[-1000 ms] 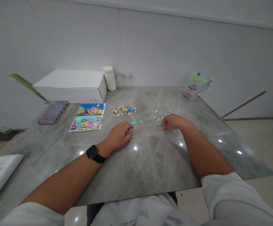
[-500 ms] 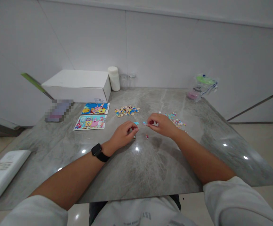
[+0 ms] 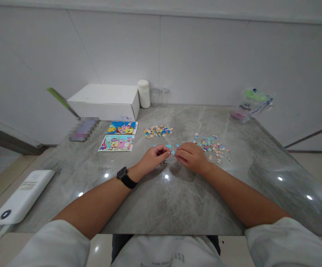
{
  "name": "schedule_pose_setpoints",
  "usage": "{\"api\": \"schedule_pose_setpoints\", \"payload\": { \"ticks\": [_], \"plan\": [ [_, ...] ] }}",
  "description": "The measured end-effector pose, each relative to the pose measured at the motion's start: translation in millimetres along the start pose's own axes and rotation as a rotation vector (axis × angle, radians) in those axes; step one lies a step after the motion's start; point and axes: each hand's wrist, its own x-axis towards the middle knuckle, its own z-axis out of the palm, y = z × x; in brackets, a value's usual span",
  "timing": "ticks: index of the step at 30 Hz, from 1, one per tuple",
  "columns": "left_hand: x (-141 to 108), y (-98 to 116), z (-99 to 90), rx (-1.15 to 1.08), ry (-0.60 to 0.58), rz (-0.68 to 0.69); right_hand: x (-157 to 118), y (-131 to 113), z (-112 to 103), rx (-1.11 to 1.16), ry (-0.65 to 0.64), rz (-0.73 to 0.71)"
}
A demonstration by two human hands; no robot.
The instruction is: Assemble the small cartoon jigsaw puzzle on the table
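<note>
A small light-blue puzzle piece [image 3: 173,152] shows between my two hands over the table. My left hand [image 3: 155,155], with a black watch at its wrist, has thumb and forefinger pinched at the piece's left side. From the right, my right hand [image 3: 192,157] has its fingers closed at the other side, covering part of it. More blue pieces [image 3: 168,146] lie just behind the fingertips, partly hidden. Under my left fingers sits another small piece [image 3: 164,162], and one more is mostly covered by my right hand.
Loose pieces [image 3: 215,145] spread right of my right hand; another pile [image 3: 158,131] lies farther back. Two cartoon picture cards [image 3: 116,143] are at left. Behind stand a white box [image 3: 102,109], white bottle [image 3: 143,94] and clear glasses. A plastic bag [image 3: 251,105] sits back right, a white device [image 3: 23,196] front left.
My hands have come together, the right one moving toward the left with its fingers closing around the blue piece. The whole view has shifted a little, so things appear farther right.
</note>
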Motion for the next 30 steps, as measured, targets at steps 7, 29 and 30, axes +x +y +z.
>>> {"api": "schedule_pose_setpoints", "payload": {
  "ticks": [7,29,30],
  "plan": [
    [0,1,-0.1,-0.006,0.039,-0.049,0,-2,3,0.020,-0.001,0.024],
    [2,-8,-1.0,0.019,0.025,-0.031,12,-7,16,0.804,0.079,0.669],
    [3,-8,-2.5,0.027,0.049,-0.030,12,-5,16,0.826,0.103,0.697]
  ]
}}
